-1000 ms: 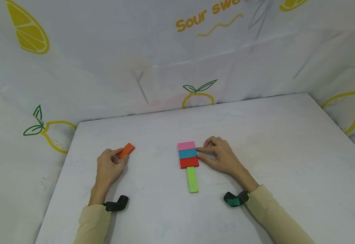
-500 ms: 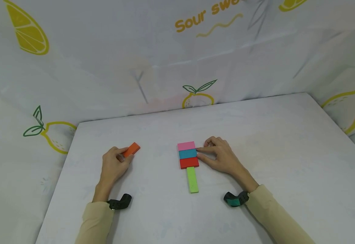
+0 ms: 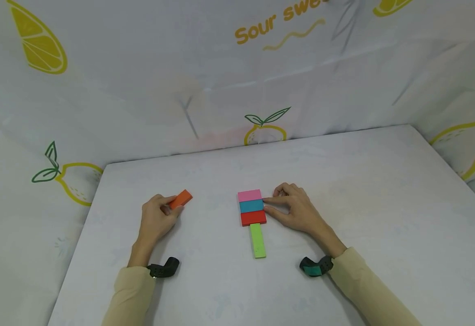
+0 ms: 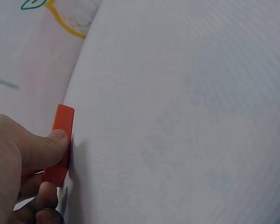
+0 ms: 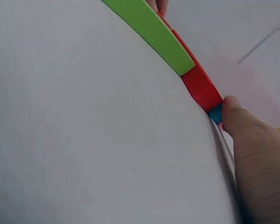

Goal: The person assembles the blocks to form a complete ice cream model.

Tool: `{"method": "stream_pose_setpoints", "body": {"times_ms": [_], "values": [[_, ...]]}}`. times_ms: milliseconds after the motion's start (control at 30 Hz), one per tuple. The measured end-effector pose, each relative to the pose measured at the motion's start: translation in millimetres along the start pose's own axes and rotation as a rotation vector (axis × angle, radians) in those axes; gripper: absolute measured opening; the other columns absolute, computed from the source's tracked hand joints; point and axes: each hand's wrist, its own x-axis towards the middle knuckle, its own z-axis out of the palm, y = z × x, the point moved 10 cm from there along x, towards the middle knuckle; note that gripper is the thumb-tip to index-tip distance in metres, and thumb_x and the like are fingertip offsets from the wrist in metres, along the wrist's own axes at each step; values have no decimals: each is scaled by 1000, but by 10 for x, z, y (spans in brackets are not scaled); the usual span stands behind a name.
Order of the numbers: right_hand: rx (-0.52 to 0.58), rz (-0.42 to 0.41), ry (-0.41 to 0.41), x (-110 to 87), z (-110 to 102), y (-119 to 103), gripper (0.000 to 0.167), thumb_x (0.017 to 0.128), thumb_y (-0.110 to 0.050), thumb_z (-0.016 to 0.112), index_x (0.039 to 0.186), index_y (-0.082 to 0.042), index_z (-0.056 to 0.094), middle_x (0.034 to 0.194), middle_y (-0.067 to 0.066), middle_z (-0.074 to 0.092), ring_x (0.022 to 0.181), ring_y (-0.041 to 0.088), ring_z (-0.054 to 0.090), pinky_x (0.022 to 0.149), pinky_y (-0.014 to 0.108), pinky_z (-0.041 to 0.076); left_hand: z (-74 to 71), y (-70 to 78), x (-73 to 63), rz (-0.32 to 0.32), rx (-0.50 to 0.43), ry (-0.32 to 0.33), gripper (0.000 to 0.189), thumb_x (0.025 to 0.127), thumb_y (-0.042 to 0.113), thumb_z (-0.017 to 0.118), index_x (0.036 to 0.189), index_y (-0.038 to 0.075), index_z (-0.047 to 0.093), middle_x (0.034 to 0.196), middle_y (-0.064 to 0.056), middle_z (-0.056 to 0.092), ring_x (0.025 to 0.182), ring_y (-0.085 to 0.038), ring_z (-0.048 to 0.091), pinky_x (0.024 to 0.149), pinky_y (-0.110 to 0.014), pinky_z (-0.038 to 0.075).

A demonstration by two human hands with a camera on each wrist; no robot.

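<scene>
An orange rectangular block (image 3: pixel 181 199) is pinched between the thumb and fingers of my left hand (image 3: pixel 157 220), left of the block row. In the left wrist view the orange block (image 4: pixel 59 144) is tilted, with the thumb across it. At mid-table a pink block (image 3: pixel 249 195), a blue block (image 3: pixel 251 206) and a red block (image 3: pixel 253 218) lie side by side, touching. A lime green block (image 3: pixel 257 241) extends from the red block's front edge. My right hand (image 3: pixel 292 208) holds the blue block's right end with thumb and index finger; the right wrist view hides its index fingertip.
The white table (image 3: pixel 364 194) has a back edge against a white cloth (image 3: pixel 147 90) printed with lemons and lettering. Black wrist cameras sit on the left wrist (image 3: pixel 164 268) and right wrist (image 3: pixel 316 266), just above the table.
My left hand has moved a little to the right with the orange block. The right hand and the joined blocks have stayed in place.
</scene>
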Motion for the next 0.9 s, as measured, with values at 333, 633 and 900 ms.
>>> {"method": "stream_pose_setpoints", "body": {"times_ms": [333, 633, 900], "values": [[9, 5, -4, -1, -2, -7, 30, 87, -33, 79, 114, -21, 80, 104, 0, 62, 100, 17, 53, 85, 37, 40, 84, 65, 31, 8, -24, -14, 33, 85, 8, 80, 116, -3, 75, 81, -12, 61, 63, -14, 48, 57, -21, 37], [4, 10, -6, -4, -1, -4, 30, 87, -34, 79, 114, -22, 80, 104, 0, 63, 99, 16, 53, 85, 36, 40, 175, 138, 59, 18, -42, -40, 35, 85, 7, 80, 117, -3, 75, 82, -13, 61, 64, -15, 48, 57, -21, 37], [-2, 10, 3, -12, -1, 1, 30, 86, -33, 79, 114, -22, 80, 104, 0, 63, 99, 16, 53, 85, 37, 40, 250, 214, 82, 27, -50, -58, 34, 85, 9, 80, 117, -2, 75, 81, -12, 59, 64, -15, 48, 57, -21, 37]]}}
